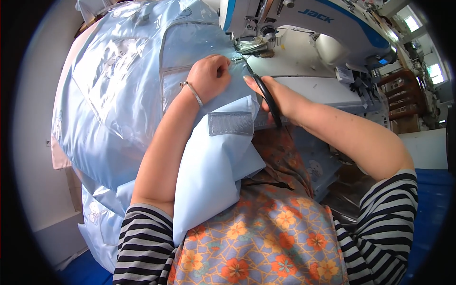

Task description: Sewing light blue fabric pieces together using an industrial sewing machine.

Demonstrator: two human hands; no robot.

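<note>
My left hand (210,75) is closed in a fist over light blue fabric (209,175), close to the sewing machine's needle area. Whatever its fingers grip is hidden. My right hand (280,97) holds scissors (270,100) by their black handles. Their blades point away from me, toward the fabric edge beside the needle; how far they are apart is unclear. A grey hook-and-loop patch (231,123) is stitched to the folded blue piece across my lap. Clear plastic (102,61) with bear pictures and dark binding covers the blue fabric to the left.
The white and blue sewing machine (304,21) stands over the far side, its bed (313,90) running right. Small dark items (363,90) sit at the bed's right end, near a brown wooden chair (403,97). A flowered apron (266,237) covers my lap.
</note>
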